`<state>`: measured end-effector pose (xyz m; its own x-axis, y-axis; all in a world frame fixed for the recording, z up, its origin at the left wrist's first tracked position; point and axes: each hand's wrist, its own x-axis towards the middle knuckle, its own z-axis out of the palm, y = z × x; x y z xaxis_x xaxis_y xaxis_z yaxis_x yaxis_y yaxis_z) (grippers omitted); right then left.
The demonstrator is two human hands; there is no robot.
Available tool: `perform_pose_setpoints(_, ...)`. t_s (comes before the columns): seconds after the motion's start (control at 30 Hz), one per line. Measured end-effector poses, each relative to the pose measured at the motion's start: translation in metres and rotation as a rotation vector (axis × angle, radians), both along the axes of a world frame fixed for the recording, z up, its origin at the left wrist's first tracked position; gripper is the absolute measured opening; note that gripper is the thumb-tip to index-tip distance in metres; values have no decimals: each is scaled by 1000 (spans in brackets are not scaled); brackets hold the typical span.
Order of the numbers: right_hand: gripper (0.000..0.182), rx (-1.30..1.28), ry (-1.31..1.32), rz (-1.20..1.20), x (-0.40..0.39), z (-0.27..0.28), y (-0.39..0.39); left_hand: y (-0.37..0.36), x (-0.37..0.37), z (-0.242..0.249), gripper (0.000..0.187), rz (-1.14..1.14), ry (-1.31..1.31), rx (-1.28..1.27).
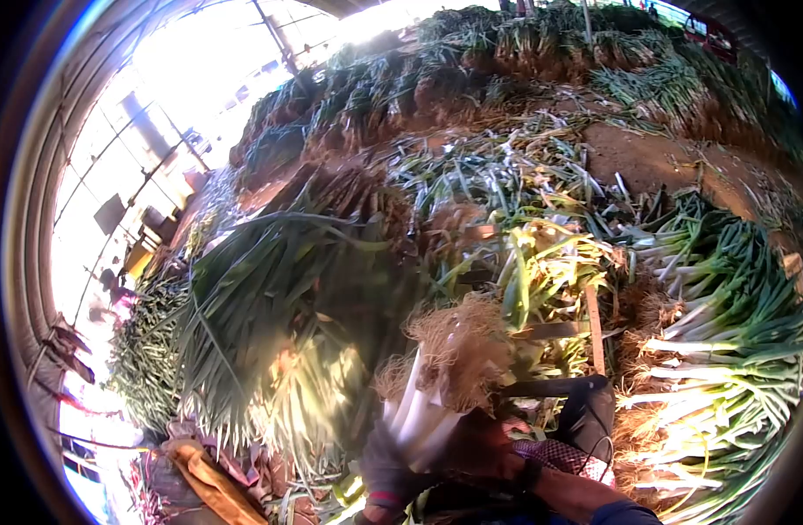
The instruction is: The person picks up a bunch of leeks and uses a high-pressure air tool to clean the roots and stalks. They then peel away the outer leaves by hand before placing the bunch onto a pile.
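A bunch of leeks (410, 411) is held low in the middle of the view, white stalks and bushy brown roots (461, 341) pointing up and away from me. My left hand (388, 468), in a dark glove, is closed around the stalks from the left. Against the same stalks on the right is my right hand (476, 446), dark and blurred, with a band on its wrist; its fingers are hard to make out. The bunch's leaves are hidden below the hands. Left of it lies a big heap of long green leek leaves (279, 297), partly smeared.
Cleaned-looking leeks (725, 350) lie in a long row on the right, roots towards me. Loose leaves and trimmings (506, 175) cover the ground ahead. Tall stacks of leeks (401, 96) stand at the back. A wooden stick (595, 328) and a dark frame (585, 411) are near my right hand.
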<state>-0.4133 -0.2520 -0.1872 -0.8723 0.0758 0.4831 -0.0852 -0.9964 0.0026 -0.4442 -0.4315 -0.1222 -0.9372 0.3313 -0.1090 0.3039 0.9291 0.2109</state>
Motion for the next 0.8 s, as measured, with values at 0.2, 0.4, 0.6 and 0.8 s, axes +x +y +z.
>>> perform_pose_setpoints(0.2,128,269,65,72,10,10,19,-6,-4,-22,159,-43,218,109)
perform_pose_setpoints(0.4,92,-488,172,579,-20,-102,-21,12,-11,1,150,-354,589,-5)
perform_pose_setpoints(0.6,65,433,-109,-34,29,-9,73,-5,-6,-30,146,-121,372,213)
perform_pose_setpoints(0.8,65,1680,-724,-124,4,32,157,-6,-6,-25,151,-93,222,304)
